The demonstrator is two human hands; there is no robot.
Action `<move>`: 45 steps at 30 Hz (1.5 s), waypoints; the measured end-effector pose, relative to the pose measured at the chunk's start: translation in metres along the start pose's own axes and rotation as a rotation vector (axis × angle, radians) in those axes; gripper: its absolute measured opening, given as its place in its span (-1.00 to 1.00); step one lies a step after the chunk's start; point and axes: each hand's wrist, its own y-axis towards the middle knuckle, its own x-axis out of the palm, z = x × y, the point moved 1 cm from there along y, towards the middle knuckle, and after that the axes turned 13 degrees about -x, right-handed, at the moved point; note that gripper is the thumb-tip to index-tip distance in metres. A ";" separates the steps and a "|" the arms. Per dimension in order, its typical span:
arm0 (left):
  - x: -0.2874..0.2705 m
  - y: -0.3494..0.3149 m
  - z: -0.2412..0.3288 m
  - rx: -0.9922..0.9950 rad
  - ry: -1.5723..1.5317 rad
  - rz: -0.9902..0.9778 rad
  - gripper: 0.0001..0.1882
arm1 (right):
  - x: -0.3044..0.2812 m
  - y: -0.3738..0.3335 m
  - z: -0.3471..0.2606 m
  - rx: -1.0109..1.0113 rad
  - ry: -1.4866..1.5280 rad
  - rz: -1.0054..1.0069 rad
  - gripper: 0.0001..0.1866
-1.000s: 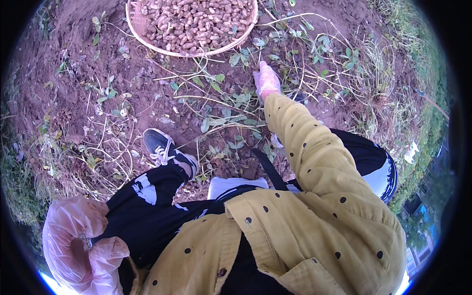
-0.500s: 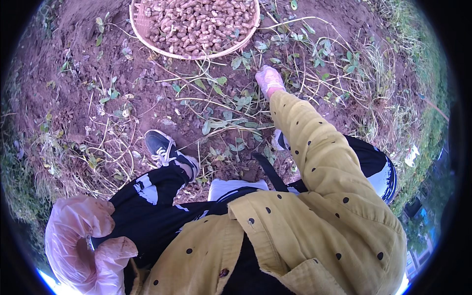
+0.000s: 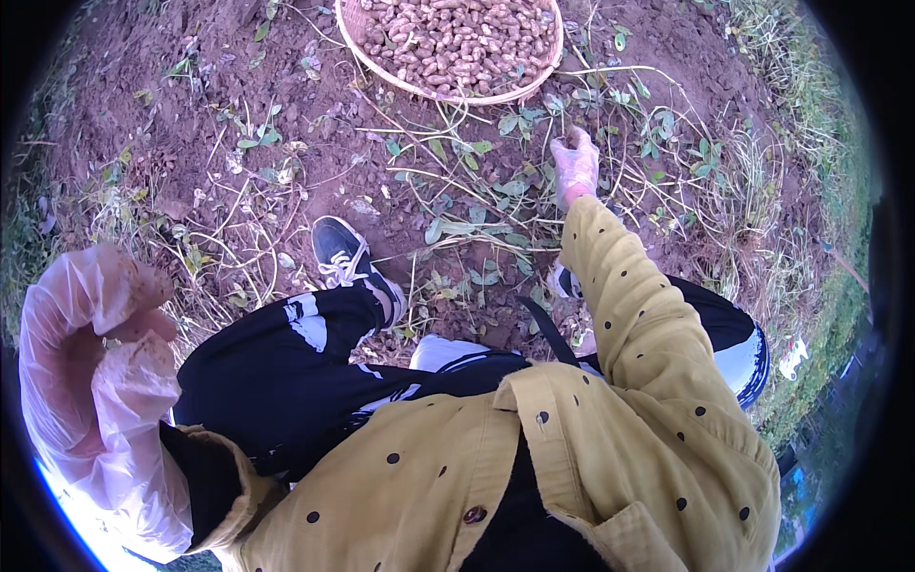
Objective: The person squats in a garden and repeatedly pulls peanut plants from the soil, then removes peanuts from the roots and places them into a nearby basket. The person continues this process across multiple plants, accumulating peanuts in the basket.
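Note:
My left hand (image 3: 110, 324), in a clear plastic glove smudged with soil, is beside my bent left knee at the left edge. Its fingers curl loosely with a hollow inside them, and I see nothing held. My right hand (image 3: 576, 167), also in a clear glove, reaches forward just above the soil and plant stems. Its fingers are bent together in a pinch; a small brownish patch shows at the tips, too small to name. Beyond it, slightly left, stands a round woven basket (image 3: 400, 81) heaped with unshelled peanuts (image 3: 457, 43).
Brown soil (image 3: 315, 124) is strewn with leafy stems (image 3: 486, 229) and dry stalks. My left shoe (image 3: 343, 253) stands in the middle; my right shoe (image 3: 566, 280) is partly hidden by the right sleeve. Grass (image 3: 810, 191) borders the right, with a white scrap (image 3: 792, 358) near it.
The view has shifted, so the basket and shoes appear farther right. My right hand has turned, and its bent fingers now show. My left hand has risen a little and moved outward to the left.

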 end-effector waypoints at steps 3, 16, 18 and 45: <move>-0.018 -0.001 -0.019 0.050 0.099 0.228 -0.60 | -0.013 -0.009 -0.020 -0.125 -0.041 -0.229 -0.68; 0.021 0.029 -0.342 -0.622 -0.789 0.411 -0.79 | -0.027 -0.158 -0.080 -0.646 -0.099 -1.022 -0.65; 0.077 0.019 -0.437 -0.631 -0.814 0.421 -0.74 | -0.032 -0.156 -0.077 -0.588 -0.096 -1.191 -0.63; 0.084 -0.032 -0.570 -1.639 0.259 0.495 0.17 | -0.003 -0.130 -0.130 -0.343 -0.290 -1.187 -0.70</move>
